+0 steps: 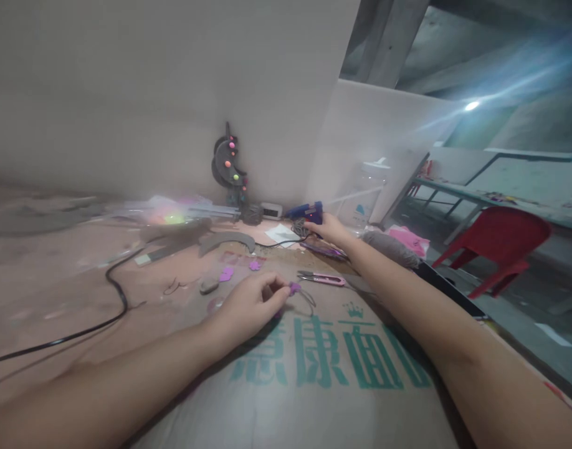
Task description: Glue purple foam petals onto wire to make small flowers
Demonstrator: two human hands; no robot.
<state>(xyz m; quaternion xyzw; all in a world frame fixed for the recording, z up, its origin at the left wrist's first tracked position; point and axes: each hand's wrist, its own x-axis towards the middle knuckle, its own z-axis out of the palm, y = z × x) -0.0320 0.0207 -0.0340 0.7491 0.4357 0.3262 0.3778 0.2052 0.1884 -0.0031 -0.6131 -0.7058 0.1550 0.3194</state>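
Note:
My left hand pinches a small purple felt piece between thumb and fingertips. From that piece a thin grey cord loop trails to the right, just above the printed board. Farther back, my right hand is closed at the handle of a blue glue gun; its fingers partly hide the grip. A small grey yarn bundle lies by those fingertips. Pink-handled thread snips rest between my two hands. Two loose purple felt shapes, a flower and another piece, lie beyond my left hand.
A dark crescent ornament with coloured balls stands against the wall. A black cable crosses the left side. A clear bottle, a grey yarn roll and a grey curved piece sit around. A red chair stands beyond the table.

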